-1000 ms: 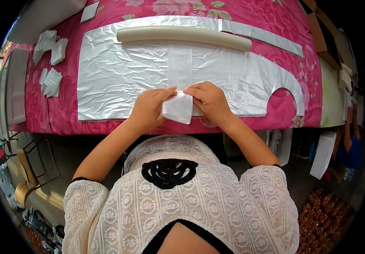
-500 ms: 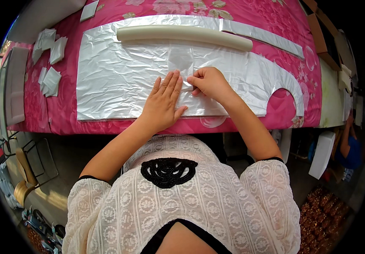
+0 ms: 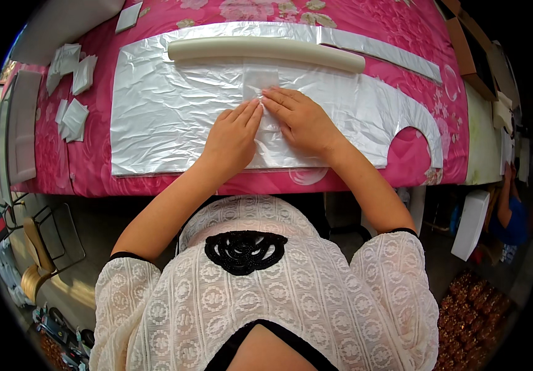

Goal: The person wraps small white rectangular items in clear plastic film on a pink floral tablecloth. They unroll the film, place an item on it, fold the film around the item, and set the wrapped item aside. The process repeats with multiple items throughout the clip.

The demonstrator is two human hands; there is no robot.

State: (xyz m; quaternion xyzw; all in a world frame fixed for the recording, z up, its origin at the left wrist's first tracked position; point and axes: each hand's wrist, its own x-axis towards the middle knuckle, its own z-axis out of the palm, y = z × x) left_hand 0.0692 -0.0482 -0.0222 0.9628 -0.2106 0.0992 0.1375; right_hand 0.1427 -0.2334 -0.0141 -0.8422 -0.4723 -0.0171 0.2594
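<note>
A shiny white plastic sheet (image 3: 161,117), with a curved cutout at its right end, lies flat over a pink flowered cloth. On its middle is a narrow, paler folded piece of thin plastic (image 3: 260,78). My left hand (image 3: 230,139) rests on the near part of that piece, fingers stretched out and side by side. Against its fingertips lies my right hand (image 3: 302,120), also flat with fingers extended, pressing on the plastic. Both palms hide part of the folded piece. Beyond the hands, a long cream-coloured roll (image 3: 266,49) lies across the sheet.
Small folded white packets (image 3: 73,120) lie on the cloth to the left, with another (image 3: 129,17) at the far left. A long white folded strip (image 3: 390,57) is at the far right. Cardboard boxes (image 3: 469,59) stand beyond the right edge. A chair (image 3: 38,244) stands at left.
My right hand has opened from a pinch and now lies flat beside my left fingertips. My left fingers have drawn closer together, and the far end of the folded piece looks shorter.
</note>
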